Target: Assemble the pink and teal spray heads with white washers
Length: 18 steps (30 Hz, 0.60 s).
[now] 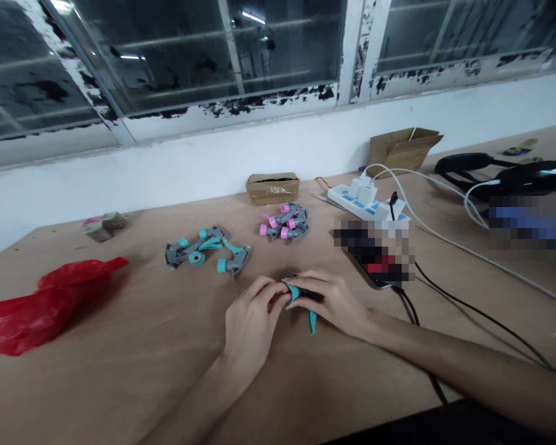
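Between both hands, low over the table's middle, is a grey and teal trigger spray head [312, 321]. My left hand [251, 318] pinches its teal end with thumb and fingertips. My right hand [333, 301] wraps round the dark body from the other side, the fingers curled over it. A teal lever sticks out below the right fingers; much of the body is hidden. Beyond my left hand lies a loose group of grey and teal spray heads [234, 262]. Grey and pink spray heads [290, 224] are piled farther back, straight ahead of the hands.
A red plastic bag [55, 303] lies at left, with small blocks [102, 227] behind it. A small carton [273, 189] and an open carton [401, 153] stand by the wall. Cables run right from the power strip [347, 198], near a partly blurred phone [370, 266].
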Motion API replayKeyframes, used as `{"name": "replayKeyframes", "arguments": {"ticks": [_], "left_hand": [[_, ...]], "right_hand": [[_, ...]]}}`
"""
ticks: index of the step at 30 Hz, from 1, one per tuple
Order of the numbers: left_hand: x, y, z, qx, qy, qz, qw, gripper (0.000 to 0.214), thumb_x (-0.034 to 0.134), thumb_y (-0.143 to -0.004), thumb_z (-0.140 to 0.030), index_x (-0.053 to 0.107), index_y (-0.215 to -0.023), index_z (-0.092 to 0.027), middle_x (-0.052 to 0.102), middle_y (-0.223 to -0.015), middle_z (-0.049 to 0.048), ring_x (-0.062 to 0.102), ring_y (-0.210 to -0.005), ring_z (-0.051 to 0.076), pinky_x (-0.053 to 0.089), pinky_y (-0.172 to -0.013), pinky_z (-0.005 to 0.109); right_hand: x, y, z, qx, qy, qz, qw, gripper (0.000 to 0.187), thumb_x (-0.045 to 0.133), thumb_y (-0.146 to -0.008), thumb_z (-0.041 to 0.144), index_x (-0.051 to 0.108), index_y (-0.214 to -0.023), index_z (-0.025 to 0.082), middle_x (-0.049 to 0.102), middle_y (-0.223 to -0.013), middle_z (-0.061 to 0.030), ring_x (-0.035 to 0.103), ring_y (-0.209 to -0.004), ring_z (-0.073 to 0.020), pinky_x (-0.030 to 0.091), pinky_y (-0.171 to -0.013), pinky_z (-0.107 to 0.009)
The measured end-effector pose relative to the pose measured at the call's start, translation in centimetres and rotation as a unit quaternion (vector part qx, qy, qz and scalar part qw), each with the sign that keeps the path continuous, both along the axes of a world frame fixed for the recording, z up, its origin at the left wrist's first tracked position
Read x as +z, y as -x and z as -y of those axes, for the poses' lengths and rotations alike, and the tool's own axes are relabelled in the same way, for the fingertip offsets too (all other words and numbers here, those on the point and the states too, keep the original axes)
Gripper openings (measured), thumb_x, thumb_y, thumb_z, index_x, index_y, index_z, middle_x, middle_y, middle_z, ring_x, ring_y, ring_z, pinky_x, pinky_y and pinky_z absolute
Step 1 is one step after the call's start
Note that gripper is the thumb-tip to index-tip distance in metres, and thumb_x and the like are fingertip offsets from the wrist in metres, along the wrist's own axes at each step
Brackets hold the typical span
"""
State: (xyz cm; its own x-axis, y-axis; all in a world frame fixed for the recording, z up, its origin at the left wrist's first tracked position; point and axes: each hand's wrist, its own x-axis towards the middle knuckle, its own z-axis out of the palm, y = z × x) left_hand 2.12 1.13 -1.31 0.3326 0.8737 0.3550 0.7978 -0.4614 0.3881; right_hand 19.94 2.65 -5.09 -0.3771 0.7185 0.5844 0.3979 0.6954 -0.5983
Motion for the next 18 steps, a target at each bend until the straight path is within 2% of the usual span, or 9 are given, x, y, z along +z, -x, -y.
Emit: {"name": "replayKeyframes", "arguments": {"ticks": [5,8,11,15,18], "left_hand": [[-0.5,-0.1,0.2,0.013,-0.015,-0.016,1.0,0.013,0.05,-0.087,-0.025,0.063,-0.088,-0.023,0.065,-0.088,-0.002,0.061,-0.071,0.013,0.042,-0.058,0.023],[-0.5,-0.2,0.2,0.016,-0.03,0.03,0.999,0.016,0.048,-0.089,-0.025,0.064,-0.091,-0.023,0.064,-0.091,-0.0014,0.061,-0.073,0.012,0.044,-0.064,0.023],[-0.2,-0.1,0.1,0.032,-0.006,0.059,0.998,0.016,0.05,-0.088,-0.027,0.066,-0.089,-0.023,0.064,-0.088,-0.0015,0.06,-0.07,0.012,0.044,-0.062,0.023],[0.1,0.0,0.1,0.063,0.025,0.068,0.995,0.018,0.054,-0.085,-0.033,0.066,-0.079,-0.021,0.061,-0.08,0.0,0.058,-0.072,0.015,0.044,-0.062,0.026],[-0.2,0.0,0.2,0.043,0.044,0.103,0.993,0.019,0.053,-0.085,-0.033,0.066,-0.081,-0.021,0.059,-0.083,0.0014,0.057,-0.074,0.015,0.045,-0.064,0.027]], "right_hand": [[-0.1,0.2,-0.2,0.0,-0.009,0.01,1.0,0.028,0.059,-0.083,0.024,0.062,-0.11,0.02,0.064,-0.102,-0.0063,0.059,-0.096,-0.0181,0.05,-0.085,-0.033],[0.3,0.6,-0.1,-0.033,0.034,-0.038,0.998,0.031,0.063,-0.08,0.028,0.063,-0.109,0.019,0.065,-0.097,-0.0056,0.062,-0.089,-0.0171,0.051,-0.079,-0.03],[0.5,0.9,0.1,-0.04,0.07,-0.075,0.994,0.032,0.066,-0.077,0.032,0.064,-0.106,0.019,0.066,-0.093,-0.005,0.063,-0.085,-0.0171,0.052,-0.077,-0.03],[0.4,0.9,0.3,-0.029,0.051,-0.075,0.995,0.03,0.062,-0.08,0.033,0.063,-0.109,0.024,0.066,-0.099,-0.0057,0.063,-0.09,-0.0184,0.052,-0.08,-0.034],[0.2,0.7,0.2,-0.042,0.029,-0.06,0.997,0.03,0.06,-0.082,0.033,0.062,-0.111,0.026,0.065,-0.1,-0.0057,0.062,-0.092,-0.0186,0.052,-0.08,-0.034]]}}
